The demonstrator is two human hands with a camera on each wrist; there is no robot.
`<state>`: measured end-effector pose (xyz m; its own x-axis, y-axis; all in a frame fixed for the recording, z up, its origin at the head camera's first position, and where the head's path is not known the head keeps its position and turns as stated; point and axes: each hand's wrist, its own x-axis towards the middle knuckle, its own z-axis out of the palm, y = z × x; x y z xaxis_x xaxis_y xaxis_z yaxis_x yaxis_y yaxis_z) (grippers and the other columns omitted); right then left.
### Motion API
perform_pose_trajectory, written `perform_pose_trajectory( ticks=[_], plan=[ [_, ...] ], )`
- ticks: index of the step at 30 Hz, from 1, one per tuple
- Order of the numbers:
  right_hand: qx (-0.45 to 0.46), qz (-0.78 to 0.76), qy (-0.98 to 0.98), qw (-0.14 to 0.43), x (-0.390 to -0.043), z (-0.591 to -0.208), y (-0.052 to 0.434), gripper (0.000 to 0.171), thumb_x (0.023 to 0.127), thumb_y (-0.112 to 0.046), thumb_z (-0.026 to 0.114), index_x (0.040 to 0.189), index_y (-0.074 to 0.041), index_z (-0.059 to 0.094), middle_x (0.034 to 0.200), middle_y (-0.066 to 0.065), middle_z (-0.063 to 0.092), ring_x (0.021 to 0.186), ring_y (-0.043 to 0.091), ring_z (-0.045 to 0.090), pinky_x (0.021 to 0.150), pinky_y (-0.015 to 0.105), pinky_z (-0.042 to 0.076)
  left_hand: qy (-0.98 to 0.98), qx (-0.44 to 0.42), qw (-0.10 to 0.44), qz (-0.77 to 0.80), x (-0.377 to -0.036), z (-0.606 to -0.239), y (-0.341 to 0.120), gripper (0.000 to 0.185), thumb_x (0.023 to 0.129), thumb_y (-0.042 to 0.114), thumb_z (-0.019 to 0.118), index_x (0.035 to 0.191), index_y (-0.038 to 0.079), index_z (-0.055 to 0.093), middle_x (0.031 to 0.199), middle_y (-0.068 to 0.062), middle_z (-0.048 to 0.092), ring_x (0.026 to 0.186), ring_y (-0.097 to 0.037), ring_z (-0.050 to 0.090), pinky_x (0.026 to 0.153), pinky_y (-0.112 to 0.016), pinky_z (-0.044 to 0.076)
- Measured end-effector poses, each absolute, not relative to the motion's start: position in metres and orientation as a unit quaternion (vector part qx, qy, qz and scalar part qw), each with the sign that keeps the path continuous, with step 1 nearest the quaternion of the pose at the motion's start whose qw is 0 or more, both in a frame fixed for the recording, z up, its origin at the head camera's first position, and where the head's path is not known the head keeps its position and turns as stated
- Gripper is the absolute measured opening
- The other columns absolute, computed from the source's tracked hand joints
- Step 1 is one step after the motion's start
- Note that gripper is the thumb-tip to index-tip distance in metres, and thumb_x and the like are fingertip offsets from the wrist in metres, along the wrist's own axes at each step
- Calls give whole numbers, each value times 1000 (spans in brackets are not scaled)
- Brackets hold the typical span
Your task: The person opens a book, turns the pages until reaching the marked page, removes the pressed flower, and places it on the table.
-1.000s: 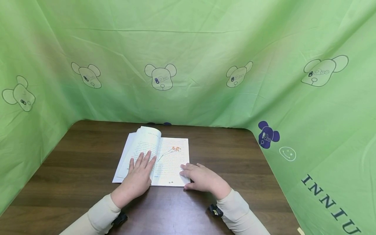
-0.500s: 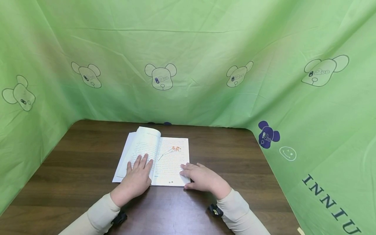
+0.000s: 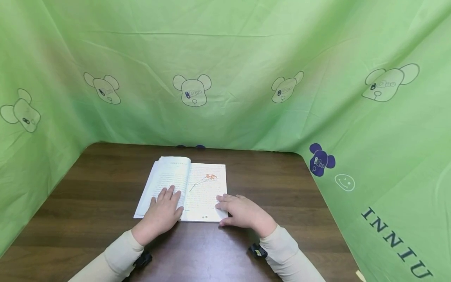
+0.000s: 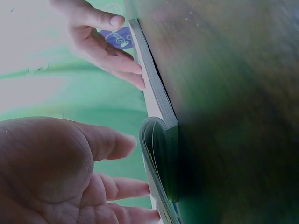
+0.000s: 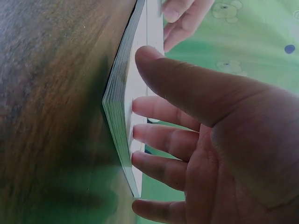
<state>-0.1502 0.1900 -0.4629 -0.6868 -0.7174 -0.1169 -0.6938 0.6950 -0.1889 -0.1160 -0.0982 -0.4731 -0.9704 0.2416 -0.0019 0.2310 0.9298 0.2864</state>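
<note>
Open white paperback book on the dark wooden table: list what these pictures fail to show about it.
- Printed text on the open white paperback book: too small to read in the head view.
- Lower part of the left page: covered by the left hand in the head view.
- Near right corner: under the right hand.
- The small orange flower sprig: printed or lying loose, cannot tell.
- Page faces: wrist views show the book edge-on only.

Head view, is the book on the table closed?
No, the book lies open, with the left hand flat on its left page.
</note>
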Motion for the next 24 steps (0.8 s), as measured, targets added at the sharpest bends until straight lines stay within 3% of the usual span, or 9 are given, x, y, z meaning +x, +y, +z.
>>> perform_pose_trajectory(
  ticks=[7,18,24],
  plan=[
    [-391,-50,918,43,-150,-462,188,41,92,-42,74,124,-17,72,145,5,61,135,24,57,102,51,49,981,116,26,154,-120,-472,-99,56,98,30,66,141,-3,55,152,-31,45,140,-53,42,104,-77,34],
    [-404,-79,911,11,-155,-462,182,18,94,-28,73,108,-17,76,130,5,71,123,20,65,96,44,54,982,114,38,144,-120,-470,-102,55,99,31,64,141,-3,55,151,-31,46,139,-53,43,105,-77,33],
    [-378,-90,921,10,-158,-459,175,8,94,-29,73,93,-21,71,101,-7,72,91,12,69,79,37,56,980,126,46,147,-121,-474,-108,56,100,34,63,144,1,54,154,-29,44,140,-52,42,106,-78,29]
  ],
)
